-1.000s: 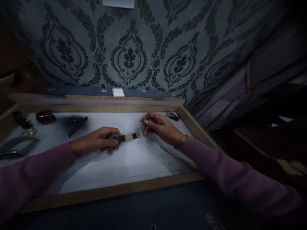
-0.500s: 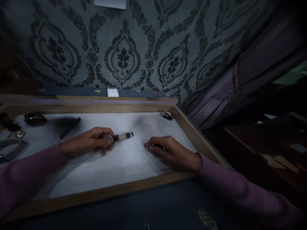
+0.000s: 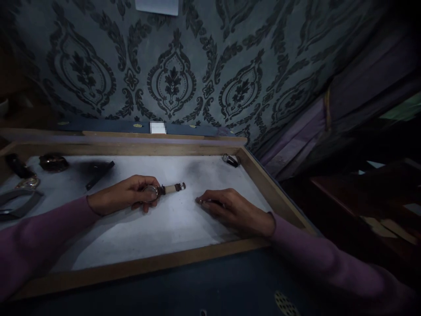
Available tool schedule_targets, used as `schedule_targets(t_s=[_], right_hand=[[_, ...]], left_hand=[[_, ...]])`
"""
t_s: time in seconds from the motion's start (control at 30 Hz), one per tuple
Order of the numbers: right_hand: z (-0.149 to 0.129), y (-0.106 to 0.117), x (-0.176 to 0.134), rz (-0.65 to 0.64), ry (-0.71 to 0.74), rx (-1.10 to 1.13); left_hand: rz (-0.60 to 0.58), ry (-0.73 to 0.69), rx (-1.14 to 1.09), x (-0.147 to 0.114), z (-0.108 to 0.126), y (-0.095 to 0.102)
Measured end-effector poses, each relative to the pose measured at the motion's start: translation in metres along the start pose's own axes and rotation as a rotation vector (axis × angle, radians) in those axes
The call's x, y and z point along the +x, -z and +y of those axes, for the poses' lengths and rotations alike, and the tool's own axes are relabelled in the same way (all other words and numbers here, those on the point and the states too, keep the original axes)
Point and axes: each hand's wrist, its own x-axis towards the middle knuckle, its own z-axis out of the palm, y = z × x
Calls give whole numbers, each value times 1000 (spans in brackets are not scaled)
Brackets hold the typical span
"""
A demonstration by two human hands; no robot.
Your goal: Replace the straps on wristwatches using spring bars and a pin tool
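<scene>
My left hand [image 3: 136, 193] is closed around a wristwatch [image 3: 150, 192], with the thumb resting by its round face. The brown and cream strap [image 3: 171, 188] sticks out to the right from my fingers, its buckle end free. To the right of it, my right hand [image 3: 226, 204] is closed in a pinch near the white bottom of the tray. A small dark thing with a shiny spot [image 3: 198, 200] shows at its fingertips. Most of that thing is hidden by the fingers, so its kind is unclear. The strap end and the right fingertips are apart.
A shallow wooden tray [image 3: 158, 261] with a white bottom surrounds both hands. At its left lie a gold-coloured watch [image 3: 29, 181], a dark bracelet-like thing [image 3: 53, 163], a grey band [image 3: 21, 204] and a black strip [image 3: 100, 174]. Another watch [image 3: 230, 160] lies in the far right corner.
The whole view has shifted slightly. Against the tray, my right hand has come a little leftward, narrowing the gap to the strap end. My left hand holds the watch as before.
</scene>
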Motion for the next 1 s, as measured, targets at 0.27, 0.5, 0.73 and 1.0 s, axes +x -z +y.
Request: schedule_targets(t_s=[0.27, 0.5, 0.73, 1.0], right_hand=[[-5, 5, 20, 211, -79, 322], [-17, -21, 65, 254, 187, 91], [-4, -46, 82, 256, 334, -39], [-4, -46, 79, 246, 339, 31]], left_hand=[[15, 15, 11, -1, 4, -2], [21, 20, -45, 1, 3, -1], [4, 43, -72, 2, 2, 2], [21, -8, -101, 3, -3, 1]])
